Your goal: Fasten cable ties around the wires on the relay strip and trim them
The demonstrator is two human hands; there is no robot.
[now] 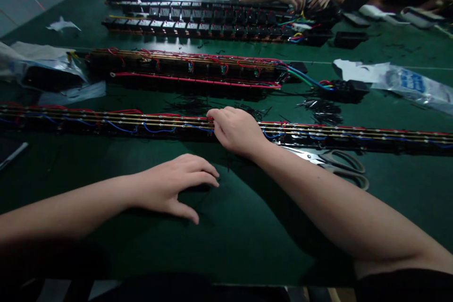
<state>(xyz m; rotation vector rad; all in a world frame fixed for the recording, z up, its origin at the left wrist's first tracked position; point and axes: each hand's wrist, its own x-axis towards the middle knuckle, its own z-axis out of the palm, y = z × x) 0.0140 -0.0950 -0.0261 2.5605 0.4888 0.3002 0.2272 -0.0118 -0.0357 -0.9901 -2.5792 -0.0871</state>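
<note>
Strip of wired rods (159,123) runs sideways under the curled right hand (238,131), whose hold I cannot tell, the wide-spread left hand (182,183) apart on the near side.

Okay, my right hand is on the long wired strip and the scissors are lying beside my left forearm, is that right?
Not quite: the scissors lie beside your right forearm, as the head view shows. Your right hand is on the long wired strip, as you said.
</note>
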